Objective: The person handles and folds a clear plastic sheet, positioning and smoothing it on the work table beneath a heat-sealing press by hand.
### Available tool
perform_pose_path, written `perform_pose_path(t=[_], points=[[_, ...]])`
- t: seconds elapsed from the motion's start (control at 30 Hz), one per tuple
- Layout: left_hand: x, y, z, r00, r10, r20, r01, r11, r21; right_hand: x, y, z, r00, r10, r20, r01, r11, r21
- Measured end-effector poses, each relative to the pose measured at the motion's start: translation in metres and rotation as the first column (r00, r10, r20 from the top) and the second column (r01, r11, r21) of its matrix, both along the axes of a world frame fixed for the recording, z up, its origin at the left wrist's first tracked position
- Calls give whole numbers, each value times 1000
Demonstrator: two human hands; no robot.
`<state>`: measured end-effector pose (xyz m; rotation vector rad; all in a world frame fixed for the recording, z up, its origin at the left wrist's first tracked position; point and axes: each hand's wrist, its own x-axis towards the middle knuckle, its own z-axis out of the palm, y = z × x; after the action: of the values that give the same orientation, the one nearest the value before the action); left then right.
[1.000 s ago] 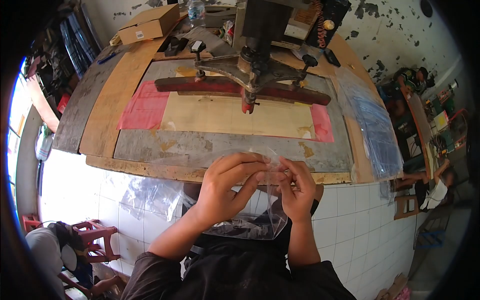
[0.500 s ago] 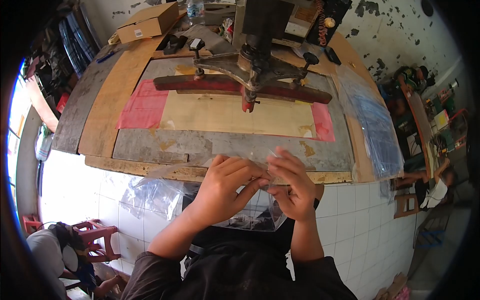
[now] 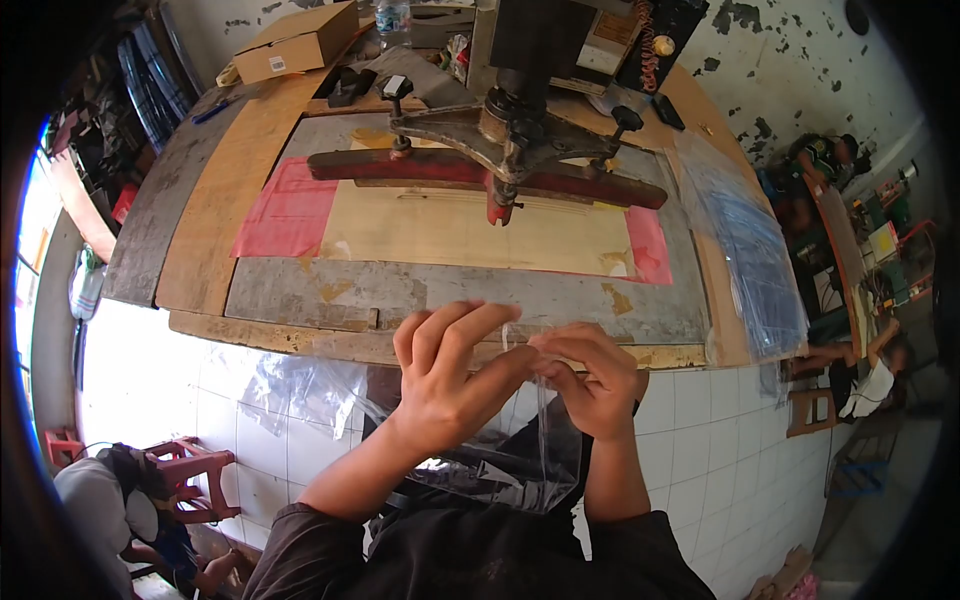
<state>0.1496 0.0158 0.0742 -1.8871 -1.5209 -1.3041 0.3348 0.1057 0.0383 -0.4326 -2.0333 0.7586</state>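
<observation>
A clear plastic sheet (image 3: pixel 500 470) hangs in front of my lap, below the press table's front edge. My right hand (image 3: pixel 597 385) is closed, pinching the sheet's upper edge between thumb and fingers. Just left of it, my left hand (image 3: pixel 445 375) has its fingers spread, with a gap between index finger and thumb. The left thumb tip touches the plastic beside the right fingertips. More clear plastic (image 3: pixel 290 385) drapes down to the left of my left forearm.
Beyond my hands stands a press head with a red bar (image 3: pixel 420 165) over a cream sheet (image 3: pixel 470 235) with pink ends. Stacked clear plastic (image 3: pixel 745 260) lies at the right. A cardboard box (image 3: pixel 297 42) sits at the back left. Other people sit on both sides.
My left fingers have lifted and spread apart, while both hands were bunched together before. My right hand has moved slightly down, its fingers now closed on the plastic. The hanging sheet reaches lower.
</observation>
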Motion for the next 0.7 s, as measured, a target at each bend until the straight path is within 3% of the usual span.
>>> perform_pose_path(t=[0.07,0.13,0.57,0.63,0.67,0.7], points=[[-2,5,-2,999,41,-23,-40,998,42,1,0,-2,998,30,-51,-33,998,-62],[-8,11,-16,975,-205,90,213,973,-88,1,-3,1,998,12,-59,-18,995,-101],[-21,11,2,933,-333,139,357,909,-214,2,-1,19,998,56,-38,-63,973,-220],[-20,7,15,914,-252,318,359,868,-344,2,-1,19,997,56,-59,-69,967,-247],[-21,8,15,914,-253,318,360,867,-345,2,-1,19,995,55,-80,-75,959,-274],[-24,10,15,952,-237,193,291,895,-339,2,-1,18,995,54,-81,-74,959,-274]])
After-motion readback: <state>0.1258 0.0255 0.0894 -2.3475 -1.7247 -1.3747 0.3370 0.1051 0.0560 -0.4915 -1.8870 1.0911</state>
